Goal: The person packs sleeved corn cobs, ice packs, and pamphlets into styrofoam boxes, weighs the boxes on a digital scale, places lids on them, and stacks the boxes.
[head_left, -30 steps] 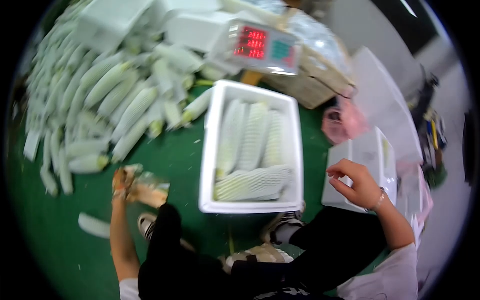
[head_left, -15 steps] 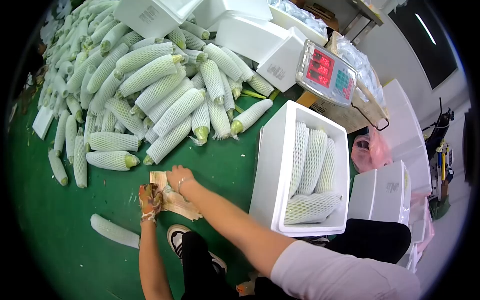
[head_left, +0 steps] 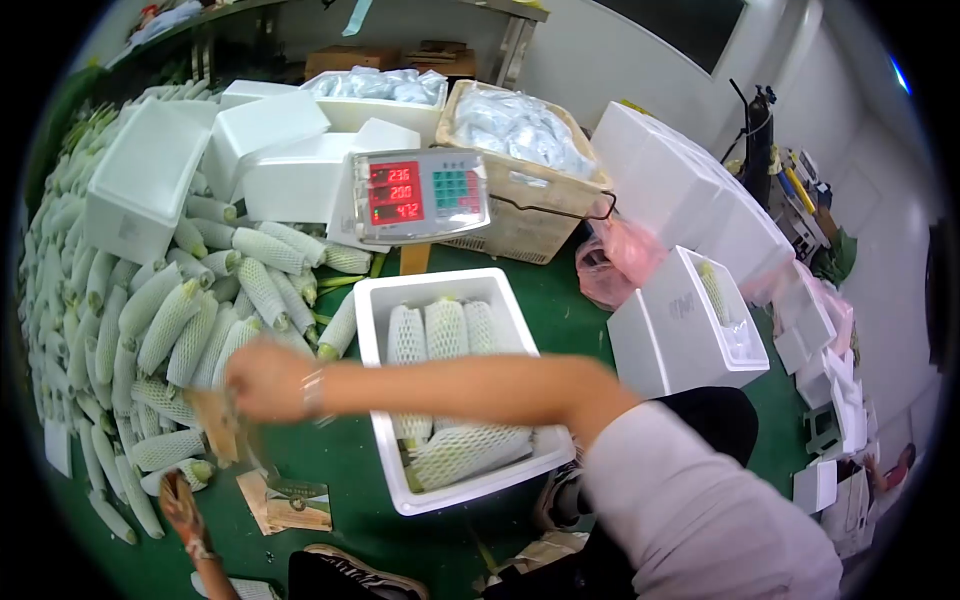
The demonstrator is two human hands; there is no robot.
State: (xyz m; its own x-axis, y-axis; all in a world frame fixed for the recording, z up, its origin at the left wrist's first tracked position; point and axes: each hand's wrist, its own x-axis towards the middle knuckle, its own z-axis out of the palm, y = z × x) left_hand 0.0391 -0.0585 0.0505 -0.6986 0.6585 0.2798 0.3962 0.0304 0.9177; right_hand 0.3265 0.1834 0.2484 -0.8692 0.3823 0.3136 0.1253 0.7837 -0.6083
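Note:
My right hand point(head_left: 268, 380), blurred by motion, is closed on a tan printed sheet point(head_left: 215, 425) that hangs below the fingers, in front of the vegetable pile. My left hand point(head_left: 182, 512), stained across the palm, is low on the left with its fingers stretched upward and nothing visible in them. Between the hands and my shoes lie more tan sheets point(head_left: 300, 507) with dark print on the green floor. A white foam box point(head_left: 385, 440) stands under my right forearm. It holds several pale green, long vegetables in foam net sleeves point(head_left: 470, 455).
A large heap of net-sleeved vegetables point(head_left: 165, 330) covers the left. Foam boxes point(head_left: 150, 180) rest on it. Behind the open box stands a scale point(head_left: 420, 195) with red digits. A crate of bagged packs point(head_left: 525, 215), a pink bag point(head_left: 620, 265) and more foam boxes point(head_left: 690, 190) line the right.
The view has swung to the right. My right hand has lifted from the tan sheets on the floor with one in it. My left hand has come away from them, to the left.

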